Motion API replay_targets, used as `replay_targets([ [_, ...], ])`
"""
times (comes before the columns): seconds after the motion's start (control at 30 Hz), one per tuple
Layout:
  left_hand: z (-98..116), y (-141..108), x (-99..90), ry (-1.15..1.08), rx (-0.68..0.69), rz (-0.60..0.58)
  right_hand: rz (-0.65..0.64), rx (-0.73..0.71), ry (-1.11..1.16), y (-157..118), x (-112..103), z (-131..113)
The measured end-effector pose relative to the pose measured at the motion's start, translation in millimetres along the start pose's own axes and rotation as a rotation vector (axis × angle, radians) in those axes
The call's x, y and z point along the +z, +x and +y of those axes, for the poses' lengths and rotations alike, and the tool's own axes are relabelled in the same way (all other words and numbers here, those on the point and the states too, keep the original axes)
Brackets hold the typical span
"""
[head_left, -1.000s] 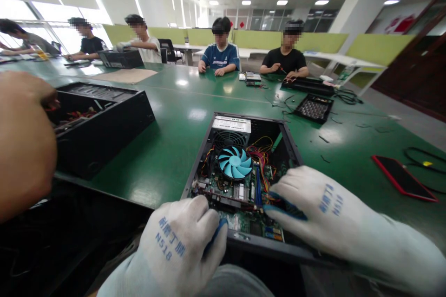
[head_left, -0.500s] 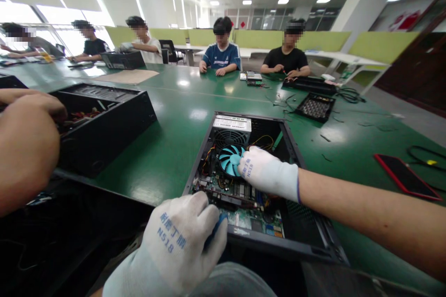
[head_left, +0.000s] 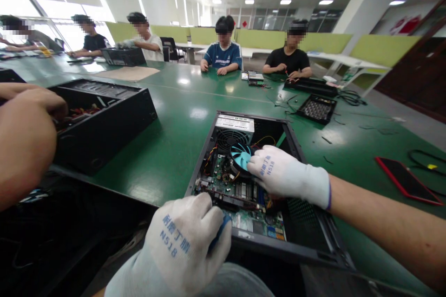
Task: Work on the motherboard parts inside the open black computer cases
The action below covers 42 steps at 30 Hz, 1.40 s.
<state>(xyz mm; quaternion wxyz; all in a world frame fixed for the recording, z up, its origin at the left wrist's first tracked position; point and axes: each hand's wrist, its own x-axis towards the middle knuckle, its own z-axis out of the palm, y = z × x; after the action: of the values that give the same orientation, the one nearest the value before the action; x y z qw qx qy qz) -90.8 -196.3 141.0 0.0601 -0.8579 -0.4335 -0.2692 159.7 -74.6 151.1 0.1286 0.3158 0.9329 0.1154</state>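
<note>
An open black computer case (head_left: 205,162) lies in front of me, its motherboard (head_left: 244,218) exposed. My gloved right hand (head_left: 272,169) reaches inside, fingers closed on the right side of a CPU fan (head_left: 240,155) with turquoise blades. The fan is tilted and sits beside the power supply (head_left: 235,125); its underside is hidden. At the case's near left corner, my gloved left hand (head_left: 184,236) is closed, thumb against fingers. Something blue (head_left: 221,232) shows between them, mostly hidden, so its kind is unclear.
To the left stands another black case (head_left: 114,125) with a co-worker's arm (head_left: 28,134) reaching into it. A red-edged dark panel (head_left: 407,181) lies at right on the green table (head_left: 181,111). Beyond are a black tray (head_left: 317,107), cables (head_left: 351,97) and several seated people.
My right hand has moved right, and the turquoise fan has shifted right and tilted with it. My left hand keeps its grip near the case corner.
</note>
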Motion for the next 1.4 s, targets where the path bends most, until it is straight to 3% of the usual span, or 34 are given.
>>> replay_targets([
  [0.57, 0, -1, 3.3, 0.016, -0.003, 0.03, 0.091, -0.042, -0.024, 13, -13, -13],
  [0.97, 1, 0, 3.3, -0.005, -0.014, 0.041, 0.003, 0.155, -0.078, -20, -23, 12],
  [1.1, 1, 0, 2.3, 0.011, -0.005, 0.044, -0.07, 0.224, -0.112, -16, -15, 24],
  [1.4, 1, -1, 2.7, 0.013, -0.007, 0.05, -0.104, 0.304, -0.139, 6, 8, 52],
])
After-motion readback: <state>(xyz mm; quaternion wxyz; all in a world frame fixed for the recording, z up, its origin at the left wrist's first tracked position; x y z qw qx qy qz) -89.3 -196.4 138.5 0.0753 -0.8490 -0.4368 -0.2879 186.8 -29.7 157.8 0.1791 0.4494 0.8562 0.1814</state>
